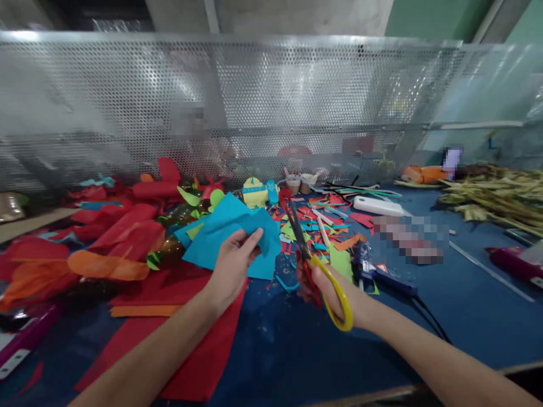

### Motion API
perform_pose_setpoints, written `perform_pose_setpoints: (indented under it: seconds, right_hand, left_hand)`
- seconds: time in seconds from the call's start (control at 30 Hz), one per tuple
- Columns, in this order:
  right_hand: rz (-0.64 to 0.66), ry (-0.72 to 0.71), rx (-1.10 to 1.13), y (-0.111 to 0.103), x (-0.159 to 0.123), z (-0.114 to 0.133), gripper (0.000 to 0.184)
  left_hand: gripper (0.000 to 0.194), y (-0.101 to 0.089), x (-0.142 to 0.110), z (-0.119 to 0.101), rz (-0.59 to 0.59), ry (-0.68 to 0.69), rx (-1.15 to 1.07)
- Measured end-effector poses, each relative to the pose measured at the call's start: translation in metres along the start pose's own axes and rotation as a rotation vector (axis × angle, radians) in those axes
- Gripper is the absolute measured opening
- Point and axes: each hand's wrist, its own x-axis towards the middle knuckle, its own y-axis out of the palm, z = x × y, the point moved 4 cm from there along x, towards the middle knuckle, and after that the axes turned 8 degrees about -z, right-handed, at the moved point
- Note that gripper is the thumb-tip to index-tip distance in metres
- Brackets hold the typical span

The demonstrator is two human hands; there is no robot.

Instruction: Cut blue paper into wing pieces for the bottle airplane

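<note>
Between the thumb and fingers of my left hand (235, 260) is pinched a blue sheet (227, 232), folded or creased, that looks like felt or paper. My right hand (335, 291) grips a pair of scissors (300, 232) with yellow and red handles, its dark blades pointing up and away from me. The blades are just right of the blue sheet and apart from it. Beneath my left forearm lie red sheets (212, 350) with an orange strip (144, 311) across them. Small colourful scraps (335, 217) are strewn beyond the scissors.
A dark blue glue gun (388, 277) with a cord lies to the right. Red and orange cut-out pieces (123, 237) are heaped at left. A white bar-shaped object (377, 206), two small cups (301, 183) and dried stalks (496, 195) lie farther back, before a perforated metal screen (305, 96).
</note>
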Motion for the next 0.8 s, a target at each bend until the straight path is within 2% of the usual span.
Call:
perform_pose_setpoints:
  seconds: [0.13,0.33,0.53,0.8]
  right_hand:
    - [0.121,-0.014,-0.168,0.002,-0.009,0.009,0.058]
    - [0.120,-0.107,-0.369,0.000,-0.009,0.032,0.065]
    - [0.101,-0.170,-0.392,0.001,-0.010,0.033,0.065]
    - [0.108,-0.213,-0.418,0.000,-0.012,0.035,0.064]
  left_hand:
    - [0.040,0.002,-0.003,-0.002,0.004,0.012,-0.004]
    - [0.044,0.003,-0.013,-0.002,0.002,0.076,0.074]
    - [0.042,0.001,-0.015,-0.001,0.015,0.147,0.207]
    - [0.038,0.002,-0.018,-0.004,0.027,0.162,0.215]
